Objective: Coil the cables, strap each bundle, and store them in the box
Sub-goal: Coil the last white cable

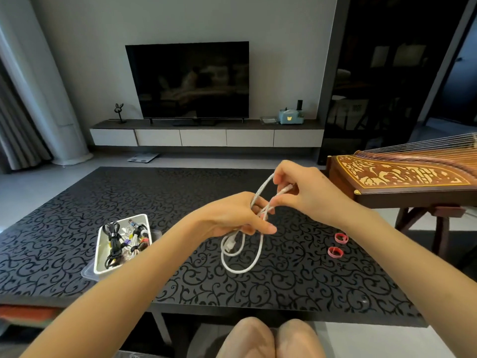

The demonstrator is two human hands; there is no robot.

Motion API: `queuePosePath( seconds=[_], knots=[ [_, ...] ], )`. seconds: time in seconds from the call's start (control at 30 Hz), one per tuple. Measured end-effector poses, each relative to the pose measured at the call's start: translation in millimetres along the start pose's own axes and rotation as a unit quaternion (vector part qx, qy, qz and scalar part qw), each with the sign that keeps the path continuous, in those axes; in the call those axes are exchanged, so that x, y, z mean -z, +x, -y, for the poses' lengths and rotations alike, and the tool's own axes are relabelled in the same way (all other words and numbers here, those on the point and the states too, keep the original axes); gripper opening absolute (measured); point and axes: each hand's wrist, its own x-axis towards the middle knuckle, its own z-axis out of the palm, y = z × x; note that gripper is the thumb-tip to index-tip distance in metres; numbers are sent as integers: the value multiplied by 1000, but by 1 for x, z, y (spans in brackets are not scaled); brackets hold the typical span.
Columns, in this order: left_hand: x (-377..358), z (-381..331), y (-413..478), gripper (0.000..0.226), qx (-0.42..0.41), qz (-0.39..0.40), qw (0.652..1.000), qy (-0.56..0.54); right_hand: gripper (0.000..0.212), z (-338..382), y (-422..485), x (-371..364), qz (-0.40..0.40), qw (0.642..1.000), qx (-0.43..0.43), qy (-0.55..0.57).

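A white cable [242, 264] hangs in loops over the middle of the black patterned table [77, 202]. My left hand [232, 215] grips the gathered loops at their top. My right hand [302, 192], just up and to the right, pinches the cable's upper loop and a white plug end between its fingertips. A white box [99, 249] at the left of the table holds several strapped cable bundles, black and white. Two red straps, rolled into rings, lie at the right: one [341, 238] farther, one [335, 251] nearer.
A wooden zither [402, 174] on a stand sits close to the table's right edge. The box's clear lid [86, 272] lies under the box. Beyond the table are a television [188, 78] and a low cabinet. My knees [268, 337] show below the front edge.
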Motion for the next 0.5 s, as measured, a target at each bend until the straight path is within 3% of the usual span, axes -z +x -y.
queuePosePath(
  seconds=[0.1, 0.2, 0.27, 0.37, 0.5],
  knots=[
    [-5, 0, 1, 20, -2, 13, 1000, 9, 32, -4, -1, -2, -5, 996, -3, -90],
    [-9, 1, 1, 16, 25, 33, 999, 33, 39, -10, -4, -3, -49, 954, 47, -292],
    [-11, 1, 1, 13, 38, 25, 997, 61, 43, -15, -7, -5, -59, 934, 81, -342],
    [-14, 5, 2, 15, 34, -9, 994, 106, 36, -24, -13, -5, -75, 951, 80, -289],
    [-20, 12, 2, 23, 19, -16, 1000, 11, 21, -28, -21, -5, -43, 994, -56, -85]
  ],
)
